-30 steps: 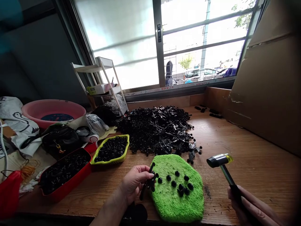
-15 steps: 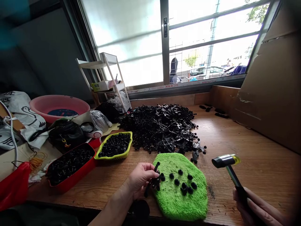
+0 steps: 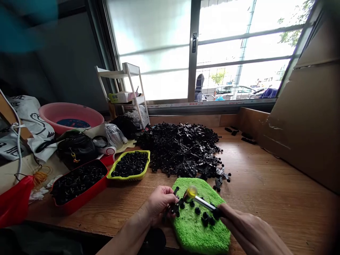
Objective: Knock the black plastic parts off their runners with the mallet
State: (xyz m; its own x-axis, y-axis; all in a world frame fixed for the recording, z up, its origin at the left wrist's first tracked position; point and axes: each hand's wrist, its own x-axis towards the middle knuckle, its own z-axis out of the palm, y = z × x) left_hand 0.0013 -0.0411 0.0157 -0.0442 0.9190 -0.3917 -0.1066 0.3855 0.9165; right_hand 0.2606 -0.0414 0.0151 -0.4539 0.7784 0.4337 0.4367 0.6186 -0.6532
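Note:
My left hand (image 3: 160, 203) pinches a small black part with knobbed arms (image 3: 175, 191) at the left edge of a green fluffy pad (image 3: 202, 235). Closed round the black grip of a small mallet (image 3: 205, 203) is my right hand (image 3: 243, 225). The mallet's yellow head, slightly blurred, hangs over the pad just right of the held part; I cannot tell whether they touch. Several round black knobs (image 3: 197, 211) lie on the pad, some of them hidden behind the mallet.
A large heap of black parts (image 3: 183, 148) covers the table's middle. To the left stand a yellow basket (image 3: 145, 173) and a red tray (image 3: 77, 207), both full of small black pieces. A cardboard sheet (image 3: 310, 117) leans at right; a white shelf (image 3: 131, 71) stands by the window.
My right hand has swung the mallet left, from beside the pad to over it, near the held part. My left hand keeps its pinch in nearly the same place. The view has shifted slightly.

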